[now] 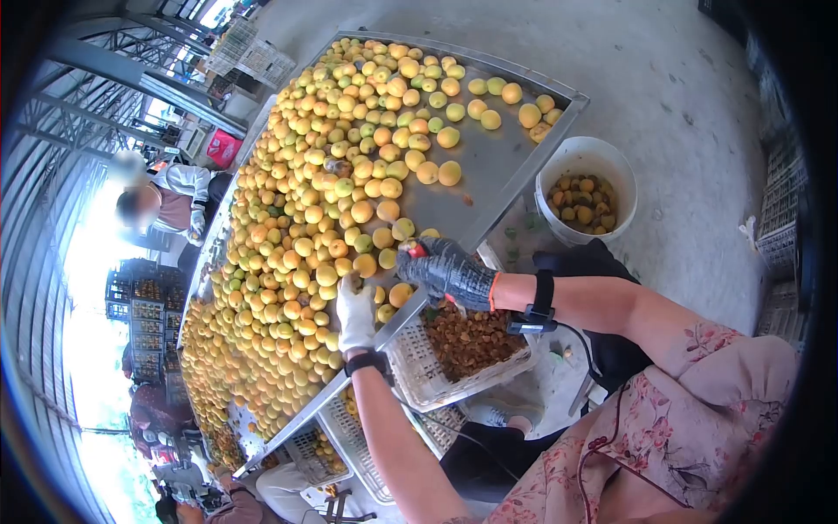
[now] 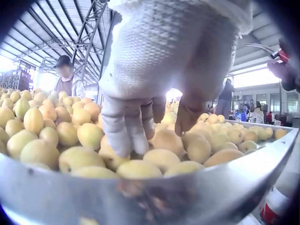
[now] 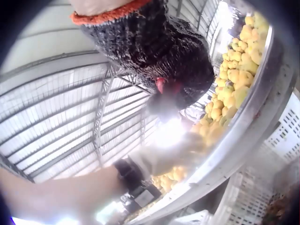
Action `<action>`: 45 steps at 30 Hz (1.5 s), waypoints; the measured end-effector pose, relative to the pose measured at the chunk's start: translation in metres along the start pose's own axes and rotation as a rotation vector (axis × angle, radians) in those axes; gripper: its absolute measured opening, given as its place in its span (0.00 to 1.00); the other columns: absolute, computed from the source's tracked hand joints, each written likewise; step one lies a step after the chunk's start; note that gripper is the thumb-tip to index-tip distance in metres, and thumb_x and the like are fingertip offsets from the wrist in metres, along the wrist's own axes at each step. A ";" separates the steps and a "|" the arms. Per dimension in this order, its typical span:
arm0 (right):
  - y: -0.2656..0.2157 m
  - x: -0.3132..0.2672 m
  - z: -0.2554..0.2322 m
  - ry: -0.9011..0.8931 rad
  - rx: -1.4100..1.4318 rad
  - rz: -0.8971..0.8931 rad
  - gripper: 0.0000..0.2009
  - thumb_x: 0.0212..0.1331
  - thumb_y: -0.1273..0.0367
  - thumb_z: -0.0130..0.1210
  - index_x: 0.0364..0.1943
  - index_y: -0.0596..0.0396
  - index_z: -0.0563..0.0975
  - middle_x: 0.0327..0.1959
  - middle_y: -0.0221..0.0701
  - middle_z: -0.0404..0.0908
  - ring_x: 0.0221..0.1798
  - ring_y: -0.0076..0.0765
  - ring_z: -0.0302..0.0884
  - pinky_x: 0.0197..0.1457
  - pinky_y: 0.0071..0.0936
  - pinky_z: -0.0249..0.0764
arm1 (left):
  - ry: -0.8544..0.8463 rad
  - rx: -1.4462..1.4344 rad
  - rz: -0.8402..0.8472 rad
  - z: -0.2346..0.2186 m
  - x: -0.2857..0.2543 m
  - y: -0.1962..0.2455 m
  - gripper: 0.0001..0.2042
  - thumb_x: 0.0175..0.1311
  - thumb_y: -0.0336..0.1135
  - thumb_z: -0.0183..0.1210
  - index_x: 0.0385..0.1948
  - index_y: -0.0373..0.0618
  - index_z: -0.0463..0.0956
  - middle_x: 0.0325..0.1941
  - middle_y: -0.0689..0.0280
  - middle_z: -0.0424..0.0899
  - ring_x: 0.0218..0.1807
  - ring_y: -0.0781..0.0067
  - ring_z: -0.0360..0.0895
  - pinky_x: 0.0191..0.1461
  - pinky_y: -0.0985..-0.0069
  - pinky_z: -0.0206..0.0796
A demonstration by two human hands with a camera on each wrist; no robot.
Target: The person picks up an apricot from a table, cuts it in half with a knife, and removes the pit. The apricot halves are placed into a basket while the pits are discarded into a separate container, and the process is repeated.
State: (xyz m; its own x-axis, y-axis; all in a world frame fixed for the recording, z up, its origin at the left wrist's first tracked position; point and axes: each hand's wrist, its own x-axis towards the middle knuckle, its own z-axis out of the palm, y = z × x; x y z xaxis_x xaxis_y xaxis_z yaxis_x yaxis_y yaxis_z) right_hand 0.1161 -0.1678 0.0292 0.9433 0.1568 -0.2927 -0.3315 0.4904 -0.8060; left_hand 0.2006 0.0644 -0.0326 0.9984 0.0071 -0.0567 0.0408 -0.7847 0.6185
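Note:
My left hand (image 1: pixel 355 316), in a white knit glove, reaches over the metal table's near edge into a heap of apricots (image 1: pixel 301 210). In the left wrist view its fingers (image 2: pixel 136 126) point down among the fruit, thumb apart, fingertips right at an apricot (image 2: pixel 166 141). To its right, my right hand (image 1: pixel 449 272) wears a dark grey glove with an orange cuff and grips a red-handled tool (image 1: pixel 414 251) above the table edge. A thin curved metal tip (image 2: pixel 259 46) of the tool shows in the left wrist view; most of the handle is hidden in the glove.
Below the edge stands a white crate (image 1: pixel 410 371) of brown, shrivelled pieces. A white bucket (image 1: pixel 630 188) of fruit stands at the table's right corner. The raised metal rim (image 1: pixel 524 175) borders the table. Across it is another person (image 1: pixel 179 188); more crates (image 1: pixel 349 437) sit underneath.

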 end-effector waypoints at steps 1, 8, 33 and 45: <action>-0.001 0.000 -0.002 -0.031 0.112 -0.024 0.06 0.57 0.66 0.57 0.31 0.53 0.75 0.19 0.22 0.70 0.18 0.20 0.63 0.20 0.21 0.61 | 0.000 -0.041 0.043 0.007 0.003 -0.003 0.29 0.50 0.36 0.62 0.56 0.39 0.66 0.44 0.52 0.77 0.44 0.58 0.76 0.50 0.68 0.68; -0.015 0.011 -0.036 -0.114 0.514 0.028 0.11 0.56 0.69 0.60 0.41 0.57 0.76 0.32 0.29 0.78 0.31 0.28 0.77 0.33 0.28 0.78 | -0.043 0.404 -0.098 0.003 0.023 0.054 0.31 0.51 0.41 0.61 0.58 0.39 0.65 0.51 0.47 0.77 0.54 0.50 0.74 0.57 0.64 0.65; 0.010 -0.020 0.003 -0.335 -0.437 -0.197 0.10 0.50 0.67 0.64 0.33 0.57 0.78 0.24 0.24 0.78 0.30 0.17 0.73 0.34 0.24 0.72 | 0.115 -1.436 0.057 -0.009 -0.186 0.110 0.25 0.56 0.25 0.48 0.59 0.43 0.60 0.56 0.57 0.69 0.55 0.64 0.71 0.57 0.64 0.69; 0.046 -0.042 0.039 -0.486 -0.816 -0.685 0.14 0.60 0.61 0.55 0.41 0.58 0.74 0.34 0.39 0.80 0.39 0.46 0.79 0.42 0.36 0.72 | 0.240 -1.674 0.146 -0.019 -0.203 0.044 0.28 0.59 0.29 0.56 0.62 0.37 0.57 0.60 0.53 0.69 0.60 0.60 0.69 0.60 0.67 0.67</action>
State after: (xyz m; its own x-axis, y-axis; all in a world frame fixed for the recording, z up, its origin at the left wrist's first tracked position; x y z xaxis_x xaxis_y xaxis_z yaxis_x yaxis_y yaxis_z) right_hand 0.0624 -0.1186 0.0247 0.7780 0.4709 0.4159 0.5022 -0.0682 -0.8621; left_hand 0.0005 0.0402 0.0209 0.9742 0.2090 0.0856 -0.2074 0.6777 0.7054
